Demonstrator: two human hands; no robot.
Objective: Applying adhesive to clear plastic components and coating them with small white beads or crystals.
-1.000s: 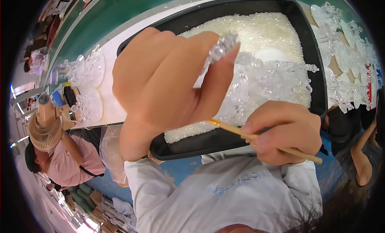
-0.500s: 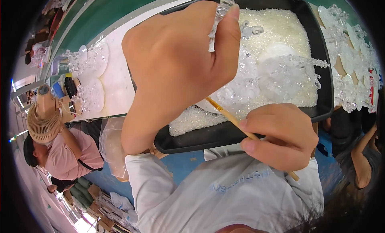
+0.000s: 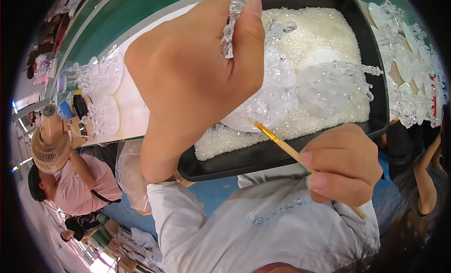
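My left hand (image 3: pixel 197 61) is closed over the far left part of a black tray, its thumb and fingers pinching a clear beaded plastic stem (image 3: pixel 232 28). Whatever joins that stem below is hidden behind the hand. In my right hand (image 3: pixel 343 165) is a thin paintbrush (image 3: pixel 291 152) with a pale wooden handle and a gold ferrule. Its bristles lie over the near edge of a translucent round disc (image 3: pixel 272 108) covered with clear bits; I cannot tell whether they touch. Beside it on the right lies a second clear disc piece (image 3: pixel 324 87) with a beaded stem.
Pale glittering granules (image 3: pixel 310 24) fill the black tray (image 3: pixel 376 94). More clear disc ornaments (image 3: pixel 408 61) crowd the table on the right, and others (image 3: pixel 105 115) stand on the left. A person in pink (image 3: pixel 89 179) is beside a beige fan (image 3: pixel 49 141).
My left hand has shifted left with the clear stem. The right hand and paintbrush have moved a little right, and the bristles now show against the disc's near edge.
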